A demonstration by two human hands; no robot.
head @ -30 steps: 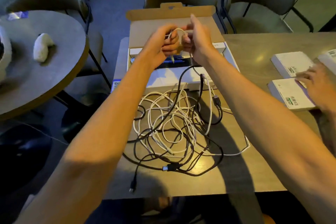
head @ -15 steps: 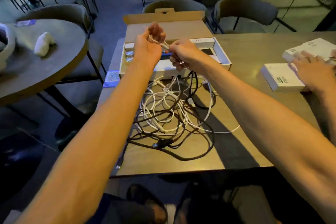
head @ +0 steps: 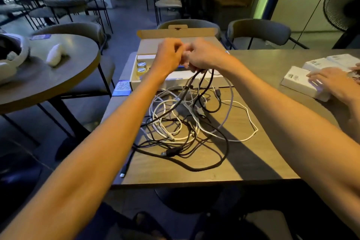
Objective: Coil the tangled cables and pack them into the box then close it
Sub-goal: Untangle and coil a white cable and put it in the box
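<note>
Nearest us, on the near side of the box (head: 194,84), the cables (head: 185,123) lie in a loose black and white tangle on the table (head: 214,171). We find no single long axis in the heap. It spreads wider left to right than front to back. A black plug (head: 171,152) at its near edge lies crosswise, metal end pointing left. Left of that, one black cable end (head: 124,167) runs over the table's left edge, its metal tip pointing towards us.

Two black strands rise from the heap to the right hand (head: 206,55), which grasps them with curled fingers above the box's near wall. The left hand (head: 167,56) meets it knuckle to knuckle, fingers also curled. Blur hides what, if anything, it pinches, so we cannot tell its grip.

The box runs left to right, open, and the forearms cover much of its inside. Two round tins (head: 141,67) show at its left end. Its lid (head: 175,33) stands up on the far side.

Right of the box, another person's hand (head: 331,82) rests on white packets (head: 298,82), cut off by the frame edge.
</note>
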